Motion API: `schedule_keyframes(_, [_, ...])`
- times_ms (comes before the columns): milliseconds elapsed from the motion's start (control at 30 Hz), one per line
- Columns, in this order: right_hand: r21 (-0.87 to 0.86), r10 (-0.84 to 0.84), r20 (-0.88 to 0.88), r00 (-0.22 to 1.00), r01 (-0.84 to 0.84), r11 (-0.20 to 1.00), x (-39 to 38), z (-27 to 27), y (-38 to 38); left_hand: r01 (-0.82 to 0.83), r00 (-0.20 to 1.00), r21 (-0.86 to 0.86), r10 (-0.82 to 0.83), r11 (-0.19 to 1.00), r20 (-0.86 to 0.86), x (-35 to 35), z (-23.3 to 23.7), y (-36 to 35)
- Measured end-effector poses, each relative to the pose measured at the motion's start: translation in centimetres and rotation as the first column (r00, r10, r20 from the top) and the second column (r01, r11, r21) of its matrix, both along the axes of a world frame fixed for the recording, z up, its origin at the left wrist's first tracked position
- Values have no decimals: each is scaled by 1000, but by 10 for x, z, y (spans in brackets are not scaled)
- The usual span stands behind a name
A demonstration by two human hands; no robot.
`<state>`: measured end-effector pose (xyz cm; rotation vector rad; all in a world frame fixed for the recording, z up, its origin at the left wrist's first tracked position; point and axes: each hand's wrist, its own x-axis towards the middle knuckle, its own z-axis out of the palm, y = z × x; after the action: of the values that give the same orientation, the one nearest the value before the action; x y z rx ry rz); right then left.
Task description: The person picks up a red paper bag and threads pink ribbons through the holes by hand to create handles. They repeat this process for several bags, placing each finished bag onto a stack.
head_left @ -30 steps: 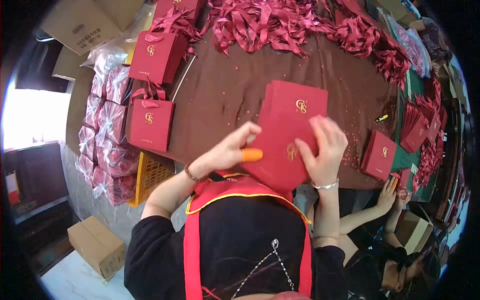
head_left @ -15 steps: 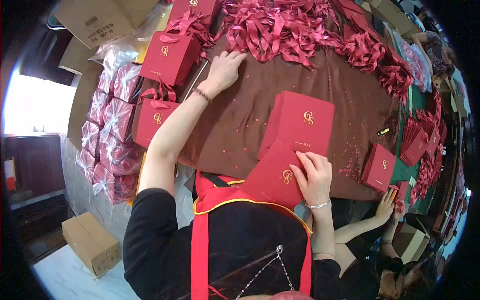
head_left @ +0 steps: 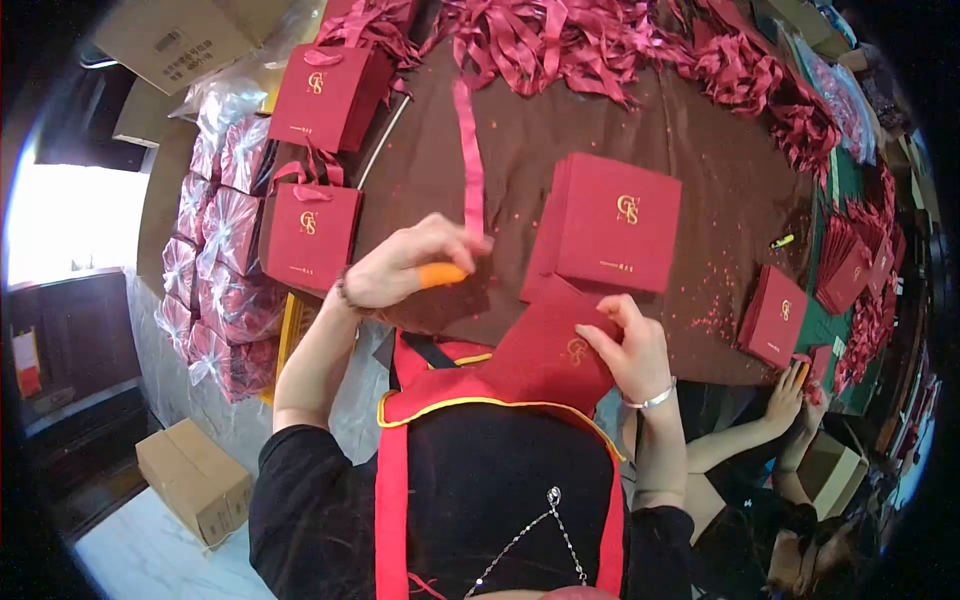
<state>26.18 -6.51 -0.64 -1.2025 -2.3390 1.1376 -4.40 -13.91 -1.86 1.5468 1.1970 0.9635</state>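
My left hand (head_left: 412, 262), with an orange cover on its thumb, pinches the end of a red ribbon (head_left: 468, 150). The ribbon runs back over the brown cloth toward the ribbon heap (head_left: 550, 40). At my chest, my right hand (head_left: 638, 355) grips the right side of a flat red paper bag (head_left: 545, 335) with a gold logo, thumb on its front. The bag leans against my red apron (head_left: 450, 385) with yellow trim. Just beyond it lies a stack of flat red bags (head_left: 620, 225).
Standing red gift bags (head_left: 325, 95) with ribbon handles line the left edge. Plastic-wrapped bundles (head_left: 235, 240) are piled beside the table, near a cardboard box (head_left: 193, 482). At right, another person's hand (head_left: 785, 400) works by a bag stack (head_left: 773, 315). A yellow-black tool (head_left: 782, 241) lies near.
My left hand has come back from the ribbon heap toward me, drawing out one ribbon. My right hand stays at the bag, its fingers slightly shifted.
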Motion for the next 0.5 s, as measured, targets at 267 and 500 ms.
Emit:
schedule_keyframes(267, [63, 74, 10, 997, -75, 995, -20, -13, 10, -423, 852, -259, 478, 868, 212, 5, 19, -9])
schedule_keyframes(500, [-285, 34, 31, 999, -24, 958, -15, -32, 9, -112, 970, -418, 191, 902, 152, 72, -18, -3])
